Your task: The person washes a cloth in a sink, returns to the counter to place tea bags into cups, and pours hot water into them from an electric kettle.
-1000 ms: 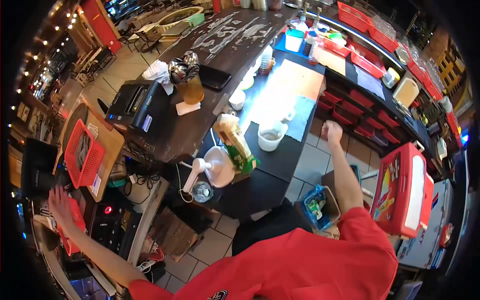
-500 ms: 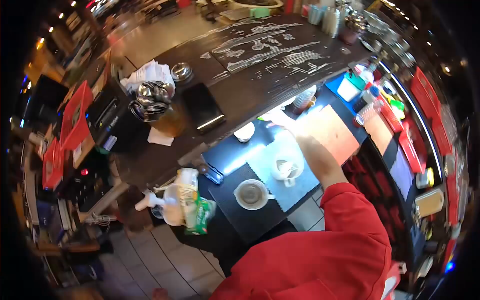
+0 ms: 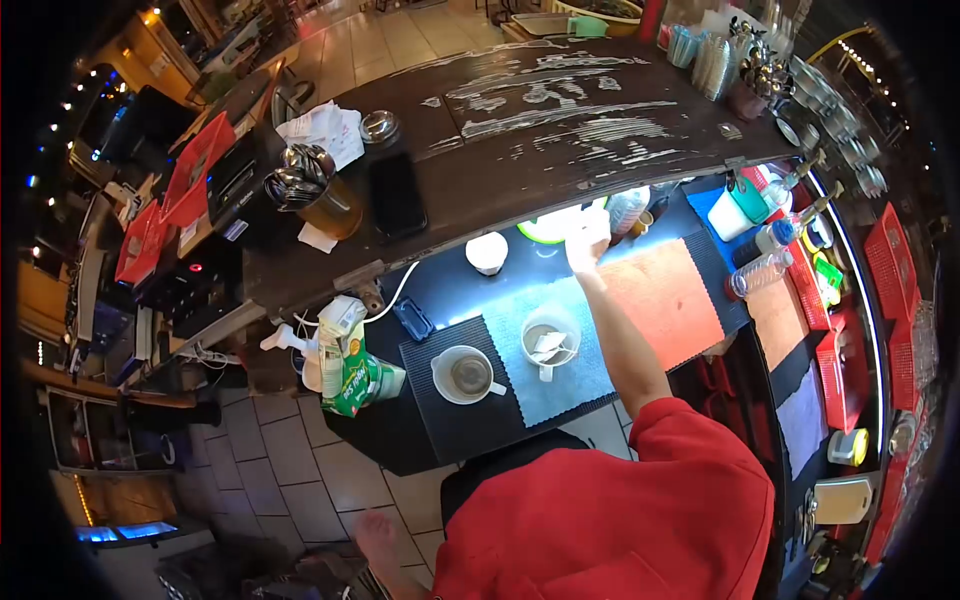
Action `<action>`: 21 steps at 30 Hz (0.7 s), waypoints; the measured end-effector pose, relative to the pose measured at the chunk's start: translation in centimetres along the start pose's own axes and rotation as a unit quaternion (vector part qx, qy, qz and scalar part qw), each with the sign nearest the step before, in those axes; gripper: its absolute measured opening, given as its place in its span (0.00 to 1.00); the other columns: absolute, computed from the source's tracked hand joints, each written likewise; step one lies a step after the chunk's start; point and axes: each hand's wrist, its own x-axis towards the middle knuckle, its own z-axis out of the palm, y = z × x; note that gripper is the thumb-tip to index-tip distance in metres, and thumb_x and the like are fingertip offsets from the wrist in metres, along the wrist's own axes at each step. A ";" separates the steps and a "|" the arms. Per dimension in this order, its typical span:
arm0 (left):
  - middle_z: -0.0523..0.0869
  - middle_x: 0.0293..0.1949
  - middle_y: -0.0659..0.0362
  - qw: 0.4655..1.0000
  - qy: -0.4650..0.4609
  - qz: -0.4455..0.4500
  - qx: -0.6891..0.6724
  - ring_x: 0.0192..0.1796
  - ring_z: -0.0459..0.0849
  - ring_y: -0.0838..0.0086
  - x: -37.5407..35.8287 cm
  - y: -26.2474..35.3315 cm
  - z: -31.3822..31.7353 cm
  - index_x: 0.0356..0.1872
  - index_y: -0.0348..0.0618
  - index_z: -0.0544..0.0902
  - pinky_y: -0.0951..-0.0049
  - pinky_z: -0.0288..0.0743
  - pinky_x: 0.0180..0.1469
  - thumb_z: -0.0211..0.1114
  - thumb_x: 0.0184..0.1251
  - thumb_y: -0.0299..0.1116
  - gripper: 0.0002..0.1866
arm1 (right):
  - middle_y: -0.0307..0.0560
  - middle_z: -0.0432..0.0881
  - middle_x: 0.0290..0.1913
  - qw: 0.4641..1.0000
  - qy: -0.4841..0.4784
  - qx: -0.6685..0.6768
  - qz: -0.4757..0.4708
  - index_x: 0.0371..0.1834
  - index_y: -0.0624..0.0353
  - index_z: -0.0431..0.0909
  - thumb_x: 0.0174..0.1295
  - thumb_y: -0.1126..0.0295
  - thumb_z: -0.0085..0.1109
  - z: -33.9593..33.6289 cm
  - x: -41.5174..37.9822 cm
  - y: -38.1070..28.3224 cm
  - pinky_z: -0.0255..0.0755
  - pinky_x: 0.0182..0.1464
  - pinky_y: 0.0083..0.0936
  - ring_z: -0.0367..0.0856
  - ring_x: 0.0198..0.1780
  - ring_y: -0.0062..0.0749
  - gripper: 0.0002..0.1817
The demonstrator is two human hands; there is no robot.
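At the back of the desk, where it is bright, the right hand is at the dish with a green edge. Its fingers look bent, but I cannot tell if they grip. The left hand hangs low; its fingers are too blurry to tell. If the right hand jerks sideways, it could knock over the bottle beside it. The dish's round end points left; what shows runs left to right.

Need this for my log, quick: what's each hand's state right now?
Left hand: blurred; nothing visible in it, open or closed unclear.
Right hand: beside the bottle; glare hides whether it holds anything.
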 end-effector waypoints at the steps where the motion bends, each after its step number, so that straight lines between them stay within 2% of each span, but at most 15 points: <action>1: 0.82 0.37 0.59 0.998 -0.006 -0.023 0.058 0.35 0.80 0.67 -1.9 -0.5 4.8 0.45 0.45 0.81 0.72 0.71 0.35 0.56 0.73 0.35 0.09 | 0.61 0.79 0.56 0.991 0.108 -0.033 -0.073 0.64 0.70 0.67 0.59 0.66 0.62 -0.5 0.2 -0.4 0.79 0.50 0.48 0.81 0.51 0.52 0.31; 2: 0.83 0.38 0.56 0.989 0.013 -0.052 0.137 0.37 0.81 0.68 -2.9 -1.1 8.3 0.45 0.43 0.82 0.74 0.72 0.38 0.57 0.73 0.38 0.11 | 0.62 0.80 0.54 0.964 0.214 -0.064 -0.146 0.61 0.71 0.70 0.57 0.65 0.62 -0.8 0.5 -0.8 0.79 0.48 0.46 0.82 0.48 0.52 0.30; 4: 0.85 0.39 0.54 0.964 -0.066 -0.066 0.249 0.38 0.83 0.70 -1.8 -3.9 10.0 0.46 0.41 0.83 0.76 0.73 0.40 0.58 0.73 0.39 0.13 | 0.63 0.81 0.49 0.859 0.412 -0.122 -0.278 0.55 0.73 0.74 0.55 0.62 0.62 -1.1 0.8 -1.3 0.79 0.44 0.42 0.82 0.42 0.52 0.28; 6: 0.87 0.38 0.53 0.910 -0.097 -0.048 0.399 0.38 0.84 0.71 -4.2 -4.7 14.8 0.48 0.39 0.83 0.77 0.73 0.41 0.59 0.73 0.40 0.15 | 0.62 0.82 0.47 0.844 0.440 -0.170 -0.255 0.51 0.71 0.76 0.54 0.62 0.62 0.6 2.4 0.3 0.79 0.44 0.40 0.83 0.40 0.51 0.26; 9: 0.88 0.37 0.54 0.889 -0.138 -0.021 0.436 0.38 0.84 0.72 -7.3 -5.4 17.7 0.48 0.38 0.84 0.77 0.73 0.42 0.61 0.72 0.42 0.17 | 0.56 0.85 0.40 0.782 0.506 -0.315 -0.180 0.41 0.67 0.80 0.52 0.59 0.65 4.0 5.5 3.7 0.78 0.41 0.36 0.83 0.33 0.45 0.21; 10: 0.88 0.37 0.54 0.889 -0.144 -0.013 0.434 0.38 0.84 0.73 -7.3 -5.8 17.2 0.49 0.38 0.84 0.77 0.73 0.43 0.60 0.72 0.41 0.16 | 0.56 0.85 0.40 0.784 0.504 -0.313 -0.185 0.41 0.67 0.80 0.52 0.59 0.65 3.4 5.9 3.5 0.78 0.41 0.36 0.83 0.33 0.45 0.21; 12: 0.88 0.37 0.54 0.890 -0.151 -0.003 0.430 0.38 0.83 0.73 -7.3 -6.1 16.8 0.49 0.37 0.84 0.77 0.73 0.43 0.60 0.72 0.40 0.16 | 0.52 0.85 0.35 0.888 0.289 -0.291 -0.207 0.34 0.64 0.81 0.51 0.60 0.65 0.3 6.6 2.0 0.77 0.38 0.34 0.81 0.29 0.42 0.17; 14: 0.88 0.38 0.54 0.902 -0.136 0.006 0.409 0.38 0.83 0.74 -7.6 -6.2 16.5 0.49 0.36 0.83 0.78 0.73 0.43 0.60 0.73 0.39 0.16 | 0.48 0.85 0.30 0.940 0.056 -0.258 -0.215 0.27 0.62 0.82 0.50 0.61 0.65 -2.2 6.5 1.1 0.76 0.36 0.33 0.80 0.25 0.40 0.14; 15: 0.88 0.38 0.54 0.903 -0.136 0.005 0.407 0.38 0.83 0.74 -7.7 -6.1 16.5 0.49 0.36 0.83 0.78 0.73 0.43 0.60 0.73 0.39 0.16 | 0.48 0.85 0.30 0.940 0.055 -0.259 -0.217 0.27 0.62 0.82 0.50 0.61 0.65 -1.9 6.7 1.5 0.76 0.36 0.33 0.80 0.25 0.40 0.14; 17: 0.88 0.37 0.54 0.900 -0.140 0.020 0.412 0.38 0.83 0.75 -7.7 -5.8 17.0 0.49 0.36 0.83 0.79 0.73 0.42 0.60 0.73 0.39 0.16 | 0.47 0.84 0.27 0.972 0.088 -0.050 -0.211 0.25 0.61 0.82 0.50 0.61 0.66 -0.1 6.9 2.4 0.74 0.32 0.32 0.77 0.23 0.39 0.13; 19: 0.88 0.37 0.55 0.896 -0.142 0.036 0.418 0.38 0.83 0.75 -7.8 -5.4 17.1 0.49 0.36 0.83 0.79 0.73 0.42 0.59 0.73 0.38 0.16 | 0.46 0.83 0.25 0.961 0.113 0.163 -0.191 0.22 0.61 0.82 0.50 0.61 0.66 2.0 7.0 3.6 0.71 0.28 0.31 0.75 0.21 0.38 0.13; 20: 0.88 0.37 0.55 0.898 -0.139 0.038 0.415 0.38 0.83 0.75 -7.7 -5.2 17.1 0.49 0.36 0.83 0.79 0.73 0.42 0.59 0.73 0.38 0.16 | 0.46 0.83 0.25 0.961 0.110 0.165 -0.194 0.22 0.61 0.82 0.50 0.61 0.66 2.7 7.3 4.0 0.71 0.28 0.31 0.75 0.21 0.38 0.13; 21: 0.88 0.37 0.55 0.896 -0.141 0.044 0.419 0.38 0.83 0.75 -7.6 -4.9 17.1 0.49 0.36 0.83 0.79 0.73 0.42 0.59 0.73 0.39 0.15 | 0.46 0.82 0.23 0.949 0.137 0.138 -0.248 0.22 0.61 0.82 0.51 0.62 0.66 3.0 7.7 4.6 0.70 0.28 0.30 0.75 0.20 0.36 0.13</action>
